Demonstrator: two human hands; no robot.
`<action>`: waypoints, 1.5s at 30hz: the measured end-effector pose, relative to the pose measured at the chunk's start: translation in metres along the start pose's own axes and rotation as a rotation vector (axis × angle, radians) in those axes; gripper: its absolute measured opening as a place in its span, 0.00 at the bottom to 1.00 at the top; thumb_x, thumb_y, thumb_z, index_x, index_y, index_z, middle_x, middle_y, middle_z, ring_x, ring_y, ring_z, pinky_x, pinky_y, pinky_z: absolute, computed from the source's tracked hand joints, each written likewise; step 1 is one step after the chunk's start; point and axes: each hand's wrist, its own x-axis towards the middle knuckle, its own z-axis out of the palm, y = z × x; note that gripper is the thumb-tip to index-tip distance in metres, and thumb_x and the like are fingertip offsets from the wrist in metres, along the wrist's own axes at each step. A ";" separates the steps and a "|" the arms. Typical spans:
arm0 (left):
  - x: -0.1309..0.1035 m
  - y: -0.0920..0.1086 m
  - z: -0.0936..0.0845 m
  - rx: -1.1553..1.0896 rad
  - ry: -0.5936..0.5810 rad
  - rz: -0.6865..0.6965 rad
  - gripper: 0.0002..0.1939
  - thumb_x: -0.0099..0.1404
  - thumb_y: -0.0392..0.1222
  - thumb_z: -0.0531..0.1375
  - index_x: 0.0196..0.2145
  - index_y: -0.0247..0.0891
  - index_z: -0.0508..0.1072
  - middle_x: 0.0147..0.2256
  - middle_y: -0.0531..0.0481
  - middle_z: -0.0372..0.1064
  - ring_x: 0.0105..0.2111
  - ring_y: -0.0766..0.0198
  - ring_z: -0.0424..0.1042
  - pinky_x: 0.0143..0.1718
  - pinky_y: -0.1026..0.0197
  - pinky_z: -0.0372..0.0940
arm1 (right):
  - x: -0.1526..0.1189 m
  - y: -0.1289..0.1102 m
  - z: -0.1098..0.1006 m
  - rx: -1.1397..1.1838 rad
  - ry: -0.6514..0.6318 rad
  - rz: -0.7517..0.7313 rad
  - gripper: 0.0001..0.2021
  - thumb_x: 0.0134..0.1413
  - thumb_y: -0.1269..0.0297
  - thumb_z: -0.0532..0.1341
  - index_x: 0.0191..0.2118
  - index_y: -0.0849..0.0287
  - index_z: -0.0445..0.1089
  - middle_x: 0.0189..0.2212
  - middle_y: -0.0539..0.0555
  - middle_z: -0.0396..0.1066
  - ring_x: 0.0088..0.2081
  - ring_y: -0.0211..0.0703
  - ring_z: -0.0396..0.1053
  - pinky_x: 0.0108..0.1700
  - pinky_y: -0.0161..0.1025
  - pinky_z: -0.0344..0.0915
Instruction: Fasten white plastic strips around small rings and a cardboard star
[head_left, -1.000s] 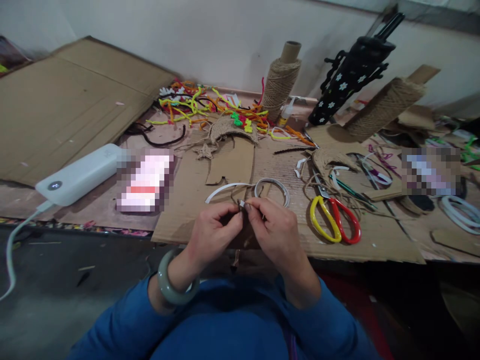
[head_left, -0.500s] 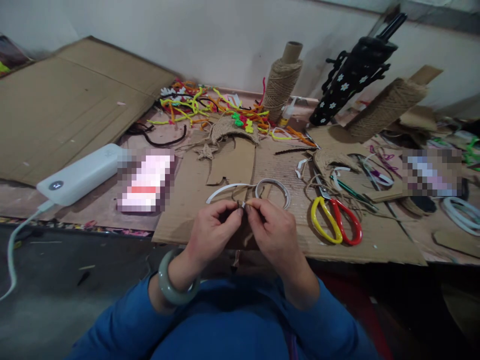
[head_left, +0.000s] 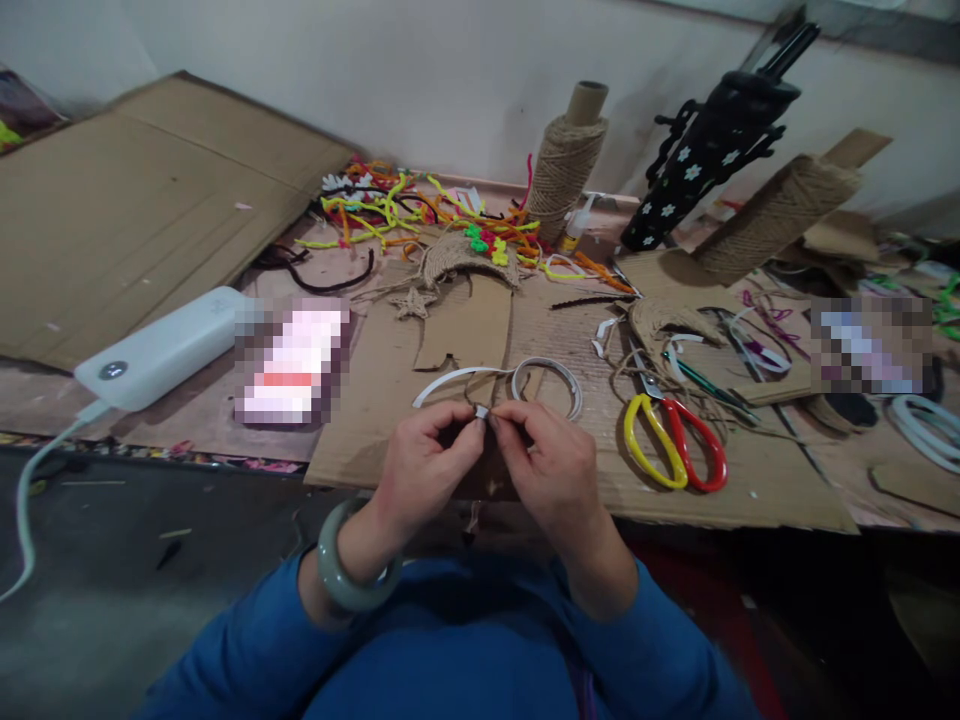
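Left hand point(head_left: 433, 452): thumb and forefinger pinch a small white piece point(head_left: 481, 411), seemingly because so slight a thing needs a fingertip hold.
Right hand point(head_left: 546, 455): curled inward, fingertips at the piece's other side; I cannot tell whether they pinch it too.
Small white piece: between both hands, over the near part of a cardboard sheet point(head_left: 360, 430), which likely guards the tabletop point(head_left: 202, 415).
White strip point(head_left: 457, 376): just beyond the fingers, running towards a coil point(head_left: 576, 388), probably kept close for easy reach.
Scissors point(head_left: 652, 385): beside the right hand, handles towards the person, which suits a quick grab.
Twine-wrapped crescent point(head_left: 457, 258) and star point(head_left: 411, 303): farther back, presumably leaving elbow room in front.
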 end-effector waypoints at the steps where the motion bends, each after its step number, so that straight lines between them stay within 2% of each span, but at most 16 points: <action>1: 0.000 0.000 0.000 0.011 0.003 0.005 0.07 0.59 0.38 0.57 0.26 0.36 0.75 0.23 0.53 0.71 0.25 0.67 0.67 0.28 0.65 0.62 | 0.000 0.000 0.000 -0.004 -0.003 0.003 0.07 0.60 0.69 0.56 0.32 0.57 0.70 0.27 0.51 0.75 0.29 0.39 0.72 0.33 0.34 0.65; 8: 0.001 -0.001 0.001 0.069 -0.013 0.080 0.06 0.58 0.38 0.59 0.28 0.36 0.75 0.25 0.52 0.74 0.26 0.66 0.70 0.29 0.65 0.64 | 0.002 0.000 -0.004 -0.042 -0.023 0.027 0.07 0.59 0.70 0.56 0.31 0.59 0.70 0.25 0.52 0.74 0.27 0.39 0.71 0.30 0.34 0.63; 13: 0.001 0.001 0.003 0.105 0.001 0.084 0.06 0.57 0.36 0.58 0.27 0.36 0.74 0.24 0.53 0.73 0.25 0.67 0.70 0.28 0.65 0.64 | 0.003 -0.001 -0.005 -0.045 -0.064 0.062 0.08 0.58 0.70 0.55 0.30 0.59 0.69 0.24 0.51 0.73 0.24 0.38 0.69 0.29 0.34 0.61; 20: 0.000 0.000 0.004 0.096 0.023 0.070 0.06 0.57 0.36 0.57 0.27 0.36 0.74 0.24 0.52 0.73 0.25 0.67 0.70 0.29 0.65 0.64 | 0.000 0.002 -0.006 0.039 -0.107 0.119 0.07 0.59 0.68 0.56 0.34 0.57 0.70 0.27 0.50 0.75 0.28 0.39 0.71 0.31 0.34 0.63; 25: 0.000 -0.001 0.004 0.100 0.029 0.078 0.06 0.57 0.37 0.57 0.27 0.36 0.74 0.24 0.52 0.72 0.26 0.67 0.69 0.29 0.65 0.64 | -0.001 0.003 -0.009 0.052 -0.112 0.092 0.06 0.59 0.68 0.56 0.34 0.56 0.71 0.28 0.50 0.75 0.30 0.39 0.72 0.33 0.34 0.65; 31: 0.000 -0.001 0.004 0.115 0.044 0.099 0.05 0.57 0.36 0.57 0.27 0.36 0.73 0.24 0.52 0.72 0.26 0.67 0.69 0.29 0.65 0.64 | -0.001 0.000 -0.008 0.005 -0.069 0.052 0.07 0.59 0.69 0.56 0.33 0.58 0.70 0.26 0.50 0.75 0.27 0.38 0.71 0.30 0.34 0.63; 41: 0.000 0.001 0.005 0.138 0.053 0.094 0.05 0.56 0.36 0.57 0.26 0.36 0.73 0.23 0.52 0.72 0.25 0.66 0.70 0.28 0.64 0.64 | -0.001 0.001 -0.006 0.036 -0.057 0.102 0.05 0.58 0.69 0.56 0.34 0.58 0.69 0.27 0.50 0.75 0.26 0.38 0.71 0.29 0.33 0.64; 45: -0.001 0.001 0.005 0.154 0.053 0.107 0.06 0.57 0.36 0.57 0.26 0.36 0.73 0.24 0.52 0.72 0.26 0.66 0.70 0.29 0.64 0.65 | -0.001 0.001 -0.007 0.029 -0.075 0.040 0.06 0.59 0.70 0.56 0.33 0.58 0.70 0.27 0.50 0.75 0.28 0.38 0.73 0.32 0.33 0.65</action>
